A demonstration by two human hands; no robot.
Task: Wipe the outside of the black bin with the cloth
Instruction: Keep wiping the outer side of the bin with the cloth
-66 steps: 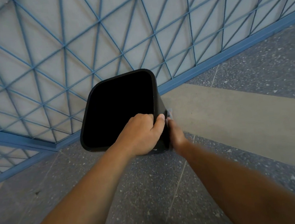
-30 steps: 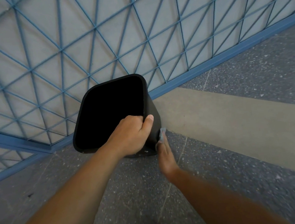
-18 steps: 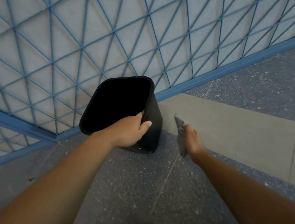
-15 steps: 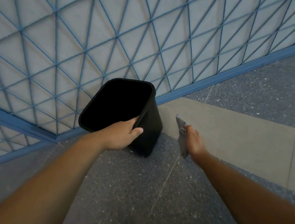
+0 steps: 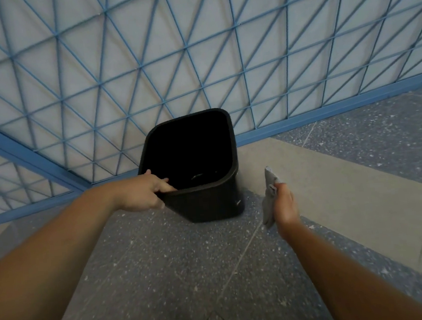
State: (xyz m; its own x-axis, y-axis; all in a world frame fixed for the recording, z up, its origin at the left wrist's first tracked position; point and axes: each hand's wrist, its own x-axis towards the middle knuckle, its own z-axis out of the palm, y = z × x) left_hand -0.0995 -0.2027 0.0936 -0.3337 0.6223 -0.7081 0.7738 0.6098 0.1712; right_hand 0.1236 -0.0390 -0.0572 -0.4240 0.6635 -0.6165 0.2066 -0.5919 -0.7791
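The black bin (image 5: 206,203) stands on the speckled floor close to the blue lattice wall, its dark open mouth facing me. My left hand (image 5: 141,194) pinches the near left corner of its rim, fingers inside and thumb outside. My right hand (image 5: 285,205) hangs to the right of the bin, apart from it, closed on a folded grey cloth (image 5: 269,198) that sticks up above the fist and hangs below it. The cloth does not touch the bin.
A blue lattice wall (image 5: 196,59) with a solid blue base rail (image 5: 328,113) runs right behind the bin. A pale grey floor strip (image 5: 347,186) crosses diagonally on the right. Dark speckled flooring (image 5: 177,277) lies in front of me.
My right hand has drawn the cloth off the bin's right side and now holds it apart. My left hand has shifted from the rim's right corner to its near left corner, and the bin has turned.
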